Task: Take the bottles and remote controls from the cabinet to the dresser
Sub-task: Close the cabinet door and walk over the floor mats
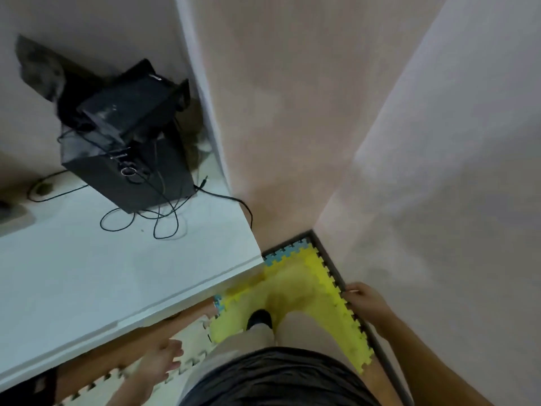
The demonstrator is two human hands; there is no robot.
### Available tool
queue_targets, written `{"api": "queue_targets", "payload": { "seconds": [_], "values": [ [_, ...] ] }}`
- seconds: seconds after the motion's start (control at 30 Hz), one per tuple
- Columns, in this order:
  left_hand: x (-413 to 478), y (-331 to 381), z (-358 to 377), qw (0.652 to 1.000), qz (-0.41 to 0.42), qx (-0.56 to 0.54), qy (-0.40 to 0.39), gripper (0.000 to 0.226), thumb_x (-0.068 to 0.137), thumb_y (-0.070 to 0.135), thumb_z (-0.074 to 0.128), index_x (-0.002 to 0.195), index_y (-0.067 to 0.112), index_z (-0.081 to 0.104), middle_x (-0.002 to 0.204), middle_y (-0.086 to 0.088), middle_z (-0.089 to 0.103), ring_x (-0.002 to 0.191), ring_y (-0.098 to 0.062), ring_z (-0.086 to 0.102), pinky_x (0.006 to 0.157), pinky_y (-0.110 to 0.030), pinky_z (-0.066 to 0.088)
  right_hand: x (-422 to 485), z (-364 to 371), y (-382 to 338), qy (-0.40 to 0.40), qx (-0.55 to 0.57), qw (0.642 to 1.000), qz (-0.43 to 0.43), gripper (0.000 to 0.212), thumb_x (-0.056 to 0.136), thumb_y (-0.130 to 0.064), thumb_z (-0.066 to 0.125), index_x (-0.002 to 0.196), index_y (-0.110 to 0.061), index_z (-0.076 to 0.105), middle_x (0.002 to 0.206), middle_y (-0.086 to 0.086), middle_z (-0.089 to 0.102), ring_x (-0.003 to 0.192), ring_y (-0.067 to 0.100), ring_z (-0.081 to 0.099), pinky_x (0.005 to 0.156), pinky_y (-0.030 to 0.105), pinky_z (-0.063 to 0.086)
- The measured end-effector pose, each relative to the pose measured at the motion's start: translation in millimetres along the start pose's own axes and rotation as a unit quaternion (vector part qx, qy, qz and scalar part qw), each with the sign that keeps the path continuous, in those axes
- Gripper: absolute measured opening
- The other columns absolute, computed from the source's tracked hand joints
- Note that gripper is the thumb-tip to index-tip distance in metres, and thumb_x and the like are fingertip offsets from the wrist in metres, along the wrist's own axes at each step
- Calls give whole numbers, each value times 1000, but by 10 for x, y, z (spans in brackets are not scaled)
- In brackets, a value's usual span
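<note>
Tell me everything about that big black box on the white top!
The black box looks like a speaker: a dark, boxy cabinet, dusty on top, with a round silver knob on its front face. It sits on the white top, close to the wall corner. A smaller flat black device lies tilted on top of it. Thin black cables hang from its front and loop loosely over the white top. No hand touches it.
</note>
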State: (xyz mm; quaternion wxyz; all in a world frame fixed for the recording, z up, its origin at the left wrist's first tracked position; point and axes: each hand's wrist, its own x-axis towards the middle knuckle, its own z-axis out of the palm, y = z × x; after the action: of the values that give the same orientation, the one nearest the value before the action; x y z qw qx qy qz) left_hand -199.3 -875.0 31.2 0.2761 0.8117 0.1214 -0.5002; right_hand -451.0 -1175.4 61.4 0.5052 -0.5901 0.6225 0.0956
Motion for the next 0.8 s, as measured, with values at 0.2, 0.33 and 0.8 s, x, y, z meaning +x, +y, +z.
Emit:
{"api": "queue_targets", "payload": {
  "seconds": [0.2,0.33,0.8],
  "values": [
    [24,222,85,996,24,-81,29,21,96,22,44,106,7,54,111,-14,61,90,-26,58,72,-30,39,346,-15,-345,-46,-69,997,-9,20,89,-14,56,108,-10,58,96,15,60,75,25,57,70,30,44],
    [-48,299,255,987,13,-148,58,26,96,23,43,111,6,55,109,-12,61,88,-24,57,65,-28,38,654,-109,-539,-109,-153,982,-8,13,90,-12,55,102,-6,55,97,15,54,63,17,51,53,22,36],
    [-780,460,1114,930,-6,-322,176,26,95,19,45,113,3,57,114,-13,60,94,-24,58,63,-22,40,1236,-249,-1977,-227,-372,867,-241,29,93,-21,51,121,-12,56,119,5,59,111,23,57,85,28,44]
  ]
}}
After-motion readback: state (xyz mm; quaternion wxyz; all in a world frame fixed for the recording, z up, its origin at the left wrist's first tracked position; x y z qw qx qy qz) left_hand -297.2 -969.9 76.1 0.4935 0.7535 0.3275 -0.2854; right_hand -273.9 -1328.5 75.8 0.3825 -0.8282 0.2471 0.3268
